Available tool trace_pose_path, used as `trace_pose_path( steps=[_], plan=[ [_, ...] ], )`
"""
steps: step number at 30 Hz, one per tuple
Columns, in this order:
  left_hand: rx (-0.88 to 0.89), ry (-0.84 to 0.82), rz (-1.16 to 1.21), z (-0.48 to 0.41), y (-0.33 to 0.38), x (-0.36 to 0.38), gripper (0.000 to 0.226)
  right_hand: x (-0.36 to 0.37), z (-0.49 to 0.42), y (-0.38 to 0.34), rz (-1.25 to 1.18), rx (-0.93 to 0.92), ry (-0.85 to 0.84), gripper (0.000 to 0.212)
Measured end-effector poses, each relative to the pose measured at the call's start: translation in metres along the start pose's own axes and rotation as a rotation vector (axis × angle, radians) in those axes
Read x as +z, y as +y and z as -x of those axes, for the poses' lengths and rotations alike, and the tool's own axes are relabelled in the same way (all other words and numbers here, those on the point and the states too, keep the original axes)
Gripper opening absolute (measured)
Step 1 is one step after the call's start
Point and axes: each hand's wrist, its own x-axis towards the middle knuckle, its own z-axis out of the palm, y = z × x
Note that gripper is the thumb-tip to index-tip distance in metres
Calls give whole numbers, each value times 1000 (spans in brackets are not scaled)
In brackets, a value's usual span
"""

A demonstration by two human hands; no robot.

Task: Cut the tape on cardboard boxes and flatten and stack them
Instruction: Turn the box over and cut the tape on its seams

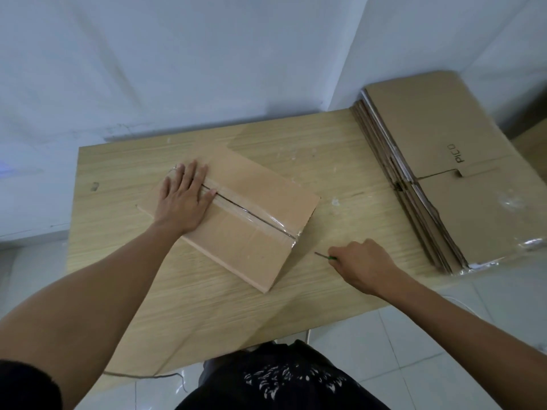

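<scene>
left hand (185,199) flat on the brown cardboard box (236,250), right hand (362,266) gripping a green-handled blade (324,255) (clear seam tape (266,221) looks slit), flattening's next

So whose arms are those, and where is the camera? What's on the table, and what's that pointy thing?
There is no machine here, just a person. The camera sits on their head and looks down, so you see their two arms from above. The left hand lies flat on a cardboard box, which rests on the wooden table. Shiny clear tape runs along the box's middle seam. The right hand grips a small cutter; its thin blade points at the box, just off its corner. On the right sits a stack of flattened boxes, the top one printed PICO.
</scene>
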Motion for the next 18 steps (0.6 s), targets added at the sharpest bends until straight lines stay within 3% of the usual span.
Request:
trace_pose_path(
  steps=[5, 9, 12, 15, 18],
  plan=[
    [-48, 74, 120, 2, 28, 3, 59, 34, 20, 11, -186, 136, 73, 30],
    [163, 72, 139, -7, 83, -1, 55, 44, 11, -7, -436, 206, 113, 27],
    [293, -36, 127, -16, 136, -6, 64, 46, 4, -18, -690, 292, 129, 28],
    [302, -257, -24, -24, 180, -4, 76, 42, -1, -26, -1076, 369, 143, 30],
    [292, -413, -192, -27, 203, 1, 86, 41, -5, -32, -1224, 372, 146, 33]
  ],
)
